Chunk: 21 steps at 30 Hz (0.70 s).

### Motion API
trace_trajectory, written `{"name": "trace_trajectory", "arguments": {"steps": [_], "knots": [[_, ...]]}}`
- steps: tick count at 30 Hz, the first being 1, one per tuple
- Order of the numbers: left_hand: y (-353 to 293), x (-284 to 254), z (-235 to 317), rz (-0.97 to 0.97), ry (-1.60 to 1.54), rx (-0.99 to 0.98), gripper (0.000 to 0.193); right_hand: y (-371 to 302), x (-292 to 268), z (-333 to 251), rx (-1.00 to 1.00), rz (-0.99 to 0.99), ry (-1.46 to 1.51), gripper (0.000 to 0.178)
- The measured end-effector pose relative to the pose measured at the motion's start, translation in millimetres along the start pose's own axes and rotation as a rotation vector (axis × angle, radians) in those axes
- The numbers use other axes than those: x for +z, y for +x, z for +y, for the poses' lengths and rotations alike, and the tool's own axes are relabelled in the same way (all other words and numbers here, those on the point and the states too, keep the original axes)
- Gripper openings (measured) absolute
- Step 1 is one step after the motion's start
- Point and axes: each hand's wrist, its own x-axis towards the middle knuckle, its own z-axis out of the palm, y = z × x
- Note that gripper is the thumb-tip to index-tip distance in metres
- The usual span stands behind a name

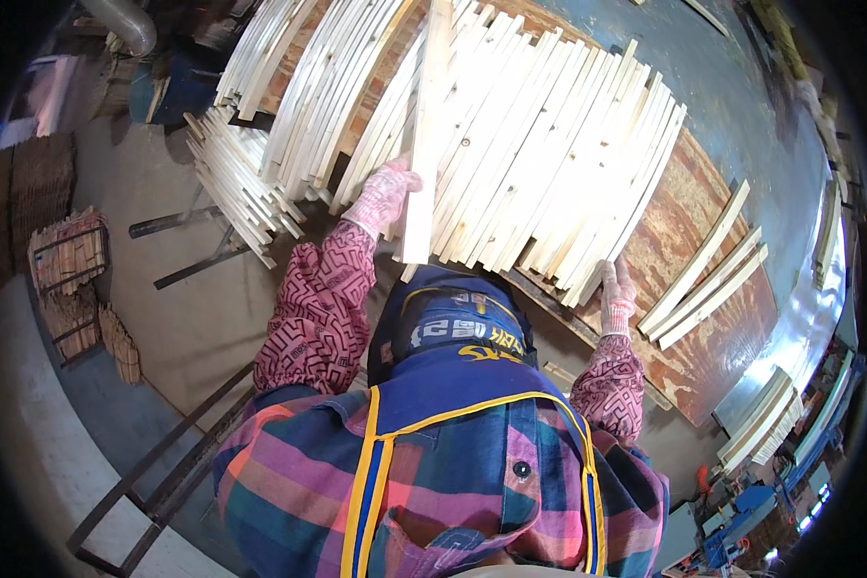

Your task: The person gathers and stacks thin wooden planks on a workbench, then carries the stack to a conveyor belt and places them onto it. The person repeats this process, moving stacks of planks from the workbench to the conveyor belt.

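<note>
My left hand (385,196), in a pale work glove, is closed round a long pale wooden strip (426,135). That strip lies tilted across the left part of a wide row of wooden strips (539,144) set side by side. At the row's near right corner, my right hand (618,291) is gloved too. Its fingers stretch out along the outer strip, touching its end from the side, and I see nothing gripped in them. Under the row is a worn brown board (713,279).
More strips (303,91) lie in bundles left of the row, some jutting past the table edge. Several loose strips (708,265) rest on the board at right. Bundled wood stacks (67,260) stand on the floor at left, near a dark metal frame (178,472).
</note>
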Motion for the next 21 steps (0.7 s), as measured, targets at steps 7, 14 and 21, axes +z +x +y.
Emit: {"name": "trace_trajectory", "arguments": {"steps": [7,14,21], "knots": [[-11.9,65.0,20.8,0.099,-0.392,-0.074,0.057,-13.9,-2.6,-46.1,-0.157,0.259,-0.125,0.053],[26.2,44.8,4.9,0.624,1.028,0.210,0.047,18.2,-16.0,-78.7,-0.041,0.157,0.129,0.051],[16.2,18.0,1.9,0.653,1.481,-0.312,0.047,125.7,-6.9,-160.2,-0.251,0.163,0.229,0.043]]}}
